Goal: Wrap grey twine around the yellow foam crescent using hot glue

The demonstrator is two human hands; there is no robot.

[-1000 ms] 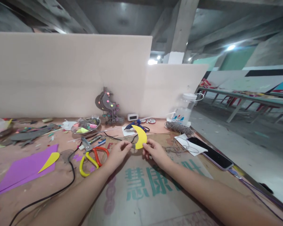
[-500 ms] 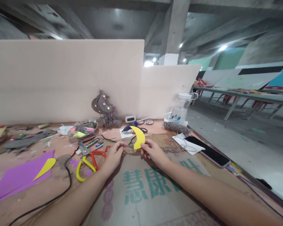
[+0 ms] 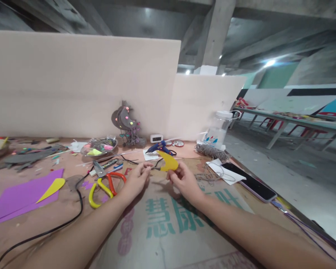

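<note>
Two purple sheets (image 3: 22, 198), at least, beneath one yellow offcut (image 3: 52, 188) at left of frame; next, two curved handles (image 3: 110, 184), one yellow, one red. At centre: left hand (image 3: 136, 183), fingers pinched together on one grey tip (image 3: 157, 169); one yellow crescent (image 3: 169, 163), raised above cardboard (image 3: 145, 246), clamped at the right end between fingers of right hand (image 3: 184, 183). Probably light, thin and bendable, prone to creasing at the points; best held by the broad middle. At right: one white-capped bottle (image 3: 217, 131), one dark phone (image 3: 254, 185).
</note>
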